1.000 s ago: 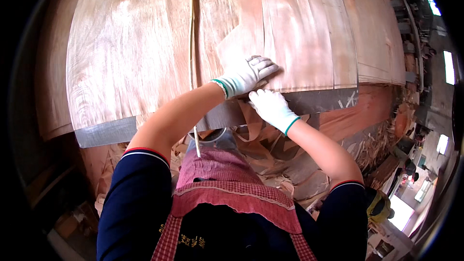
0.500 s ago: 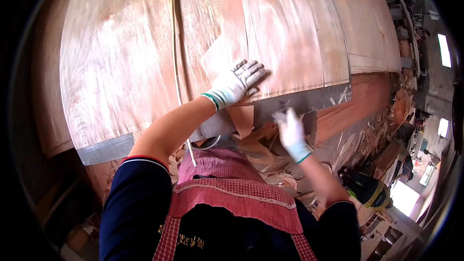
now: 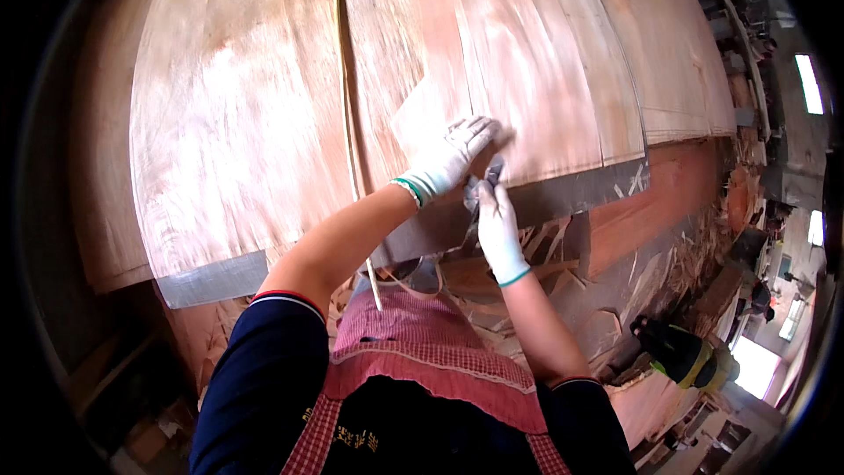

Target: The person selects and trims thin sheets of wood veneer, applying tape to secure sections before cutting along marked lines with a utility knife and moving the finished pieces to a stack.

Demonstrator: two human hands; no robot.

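Pale pinkish wood-veneer sheets (image 3: pixel 246 123) fill the top, brown veneer scraps (image 3: pixel 602 330) lower right; mid-frame, white-gloved left hand (image 3: pixel 449 158) lies outstretched, white-gloved right hand (image 3: pixel 501 233) grips small grey tool (image 3: pixel 494 170).

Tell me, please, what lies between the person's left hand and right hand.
In the head view, a grey tool held in the right hand projects into the gap toward the left hand; a reddish-brown patch beside it is too blurred to identify.

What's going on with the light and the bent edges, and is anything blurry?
Head view: pale glare washes over the wood sheet. Head view: fisheye distortion curves its edges. Head view: bright panels at right are blown out white. Head view: the small grey thing in the right hand is too blurred to identify.
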